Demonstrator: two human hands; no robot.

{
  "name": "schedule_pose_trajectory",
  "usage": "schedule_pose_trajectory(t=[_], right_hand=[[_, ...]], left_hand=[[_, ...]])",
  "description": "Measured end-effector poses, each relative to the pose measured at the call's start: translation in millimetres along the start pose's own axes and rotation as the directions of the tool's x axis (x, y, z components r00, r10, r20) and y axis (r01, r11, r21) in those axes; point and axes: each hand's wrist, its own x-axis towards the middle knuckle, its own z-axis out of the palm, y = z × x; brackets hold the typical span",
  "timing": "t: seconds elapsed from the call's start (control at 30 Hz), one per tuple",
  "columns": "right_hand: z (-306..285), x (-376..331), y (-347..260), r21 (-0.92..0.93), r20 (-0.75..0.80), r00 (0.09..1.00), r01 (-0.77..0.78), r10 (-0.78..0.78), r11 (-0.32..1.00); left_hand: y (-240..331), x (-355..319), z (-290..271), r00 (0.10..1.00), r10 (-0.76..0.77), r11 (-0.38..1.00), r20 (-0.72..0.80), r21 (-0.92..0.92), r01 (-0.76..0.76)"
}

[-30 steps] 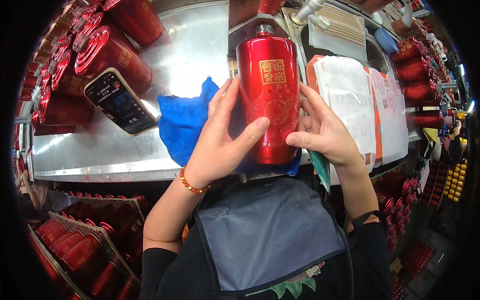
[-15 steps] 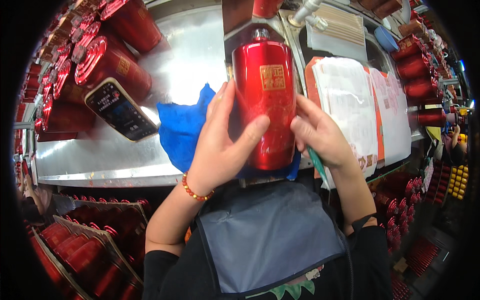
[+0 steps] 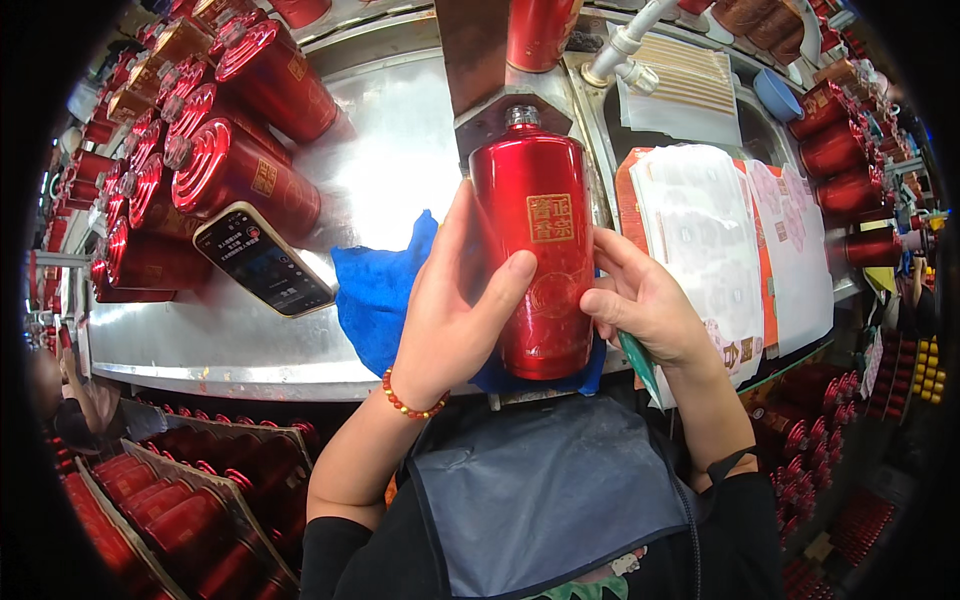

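Observation:
A glossy red bottle [image 3: 540, 290] with a gold square emblem and a short clear neck lies in front of me, neck pointing away. My left hand [image 3: 455, 300] grips its left side, thumb across the front. My right hand [image 3: 645, 305] is against the right side, fingers bent at the edge. A slim green pointed tool [image 3: 638, 365] is tucked in that hand and sticks out below the palm; its exact kind is unclear. Beneath the bottle and beside my left hand is a crumpled blue cloth [image 3: 375, 290].
A phone [image 3: 265, 260] leans against several red bottles [image 3: 245, 175] at the left of the metal table [image 3: 220, 345]. White printed sheets [image 3: 700, 250] lie at the right. Behind them are a pipe [image 3: 620, 60] and a blue bowl [image 3: 777, 95]. Bottle-filled crates [image 3: 180, 500] stand lower left.
The whole scene sits lower in the picture, showing more of the far side. Both hands keep nearly the same hold on the bottle.

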Motion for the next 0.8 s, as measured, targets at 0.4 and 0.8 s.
schedule_pose_trajectory(t=[0.4,0.8], right_hand=[[-11,2,5,0.034,0.000,1.000,0.026,-0.026,0.999],[-10,3,5,-0.034,0.009,0.998,0.057,-0.057,0.998]], left_hand=[[10,-1,-2,0.989,-0.124,0.975,0.078,-0.173,0.136],[9,-11,-1,0.986,-0.109,0.983,0.128,-0.137,0.126]])
